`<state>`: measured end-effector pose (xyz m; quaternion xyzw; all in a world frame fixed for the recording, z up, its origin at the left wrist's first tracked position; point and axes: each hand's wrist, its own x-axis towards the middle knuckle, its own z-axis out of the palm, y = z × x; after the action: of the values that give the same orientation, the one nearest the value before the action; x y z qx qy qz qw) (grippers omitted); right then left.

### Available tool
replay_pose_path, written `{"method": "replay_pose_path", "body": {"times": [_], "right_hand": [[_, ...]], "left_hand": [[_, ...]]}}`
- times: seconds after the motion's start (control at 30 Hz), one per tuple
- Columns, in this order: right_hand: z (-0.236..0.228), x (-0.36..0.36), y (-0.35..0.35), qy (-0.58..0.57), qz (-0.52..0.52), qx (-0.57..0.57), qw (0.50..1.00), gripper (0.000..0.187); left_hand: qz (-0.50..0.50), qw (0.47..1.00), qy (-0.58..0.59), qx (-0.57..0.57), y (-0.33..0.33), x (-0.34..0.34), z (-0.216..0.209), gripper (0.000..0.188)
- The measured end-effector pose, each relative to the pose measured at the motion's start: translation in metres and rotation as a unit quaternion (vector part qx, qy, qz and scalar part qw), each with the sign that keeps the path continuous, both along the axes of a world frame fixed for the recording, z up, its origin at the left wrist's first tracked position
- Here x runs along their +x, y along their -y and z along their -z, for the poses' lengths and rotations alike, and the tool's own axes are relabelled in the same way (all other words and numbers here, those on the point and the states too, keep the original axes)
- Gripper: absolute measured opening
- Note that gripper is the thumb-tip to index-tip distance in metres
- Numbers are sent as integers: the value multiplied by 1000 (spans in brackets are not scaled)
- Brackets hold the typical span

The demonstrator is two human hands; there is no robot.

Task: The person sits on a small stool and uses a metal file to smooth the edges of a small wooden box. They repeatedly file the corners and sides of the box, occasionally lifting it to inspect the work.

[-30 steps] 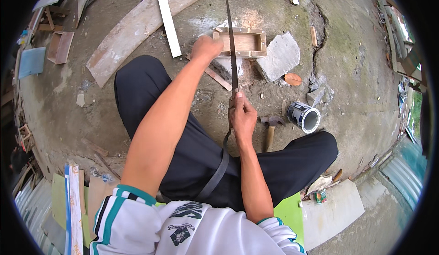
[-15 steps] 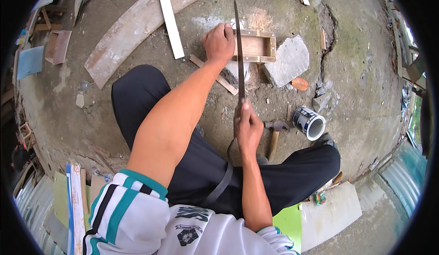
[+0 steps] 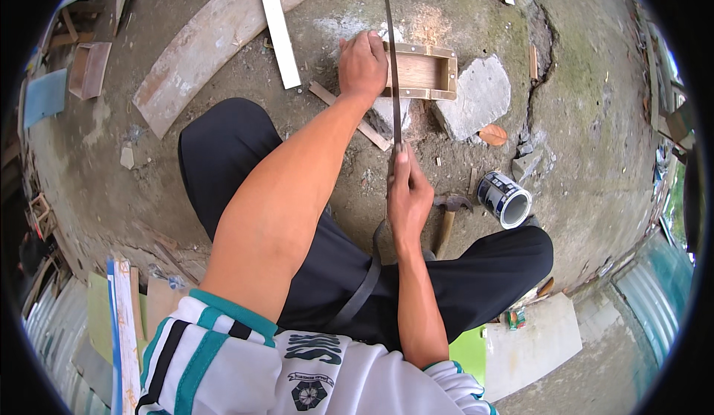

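A shallow wooden box (image 3: pixel 420 92) with pale round spots along its rim lies across two broken concrete pieces. My left hand (image 3: pixel 362 65) is closed over its left end, fingers curled down. In my right hand (image 3: pixel 409 192) is a handsaw (image 3: pixel 393 73), gripped at its near end, which the fingers hide. Its long dark blade is seen edge-on, points away from me and crosses the box close beside my left hand. How deep the blade sits in the wood, I cannot tell.
Right of the box is a concrete slab piece (image 3: pixel 480 97). A hammer (image 3: pixel 446 222) and an open paint can (image 3: pixel 506 201) lie near my right knee. At the left are a white strip (image 3: pixel 278 32) and a long board (image 3: pixel 186 69). Sawdust (image 3: pixel 431 24) lies beyond the box.
My right hand has pushed the saw forward, away from me, so its tip reaches farther. My left hand stays on the box. The whole view has shifted slightly.
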<state>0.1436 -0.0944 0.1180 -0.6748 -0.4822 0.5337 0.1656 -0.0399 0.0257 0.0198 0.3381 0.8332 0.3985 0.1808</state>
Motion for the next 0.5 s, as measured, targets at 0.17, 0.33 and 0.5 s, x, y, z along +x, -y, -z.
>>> {"method": "replay_pose_path", "body": {"times": [0.17, 0.33, 0.5], "right_hand": [[2, 19, 27, -16, 23, -31, 999, 49], [1, 0, 3, -30, 21, -21, 999, 49], [-11, 18, 22, -36, 30, -71, 996, 48]], "left_hand": [[-3, 1000, -2, 2, 0, 2, -2, 38], [-21, 998, -27, 51, 0, 2, 8, 42], [-28, 998, -32, 35, -1, 3, 7, 42]]}}
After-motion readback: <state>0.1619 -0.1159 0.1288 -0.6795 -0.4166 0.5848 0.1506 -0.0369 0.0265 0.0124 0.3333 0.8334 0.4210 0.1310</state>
